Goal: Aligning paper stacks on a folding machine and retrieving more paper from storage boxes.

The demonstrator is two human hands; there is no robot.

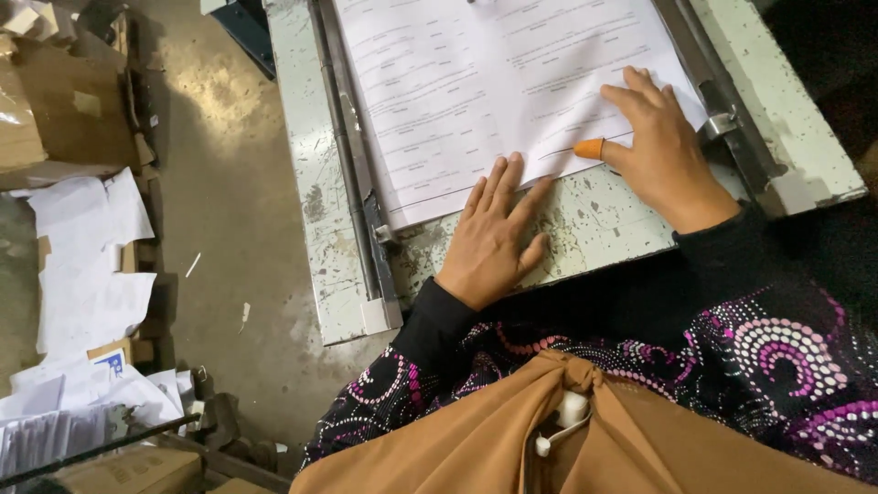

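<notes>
I see the sheet lying on the table, near its front edge; L hand and R hand press flat on it, fingers spread, gripping nothing. Risk as I judge it: uneven push skews the sheet vs the table's side rail, or the R thumb's orange cot drags and creases it.

The sheet is running off the far edge, and its print is too small and blurred to be telling apart. The right hand is covering the sheet's right near corner; the left hand is overlapping its near edge. The counter is being cut off at the far edge, its near side hidden under the sleeves. The boxes at far left are running out of view.
</notes>
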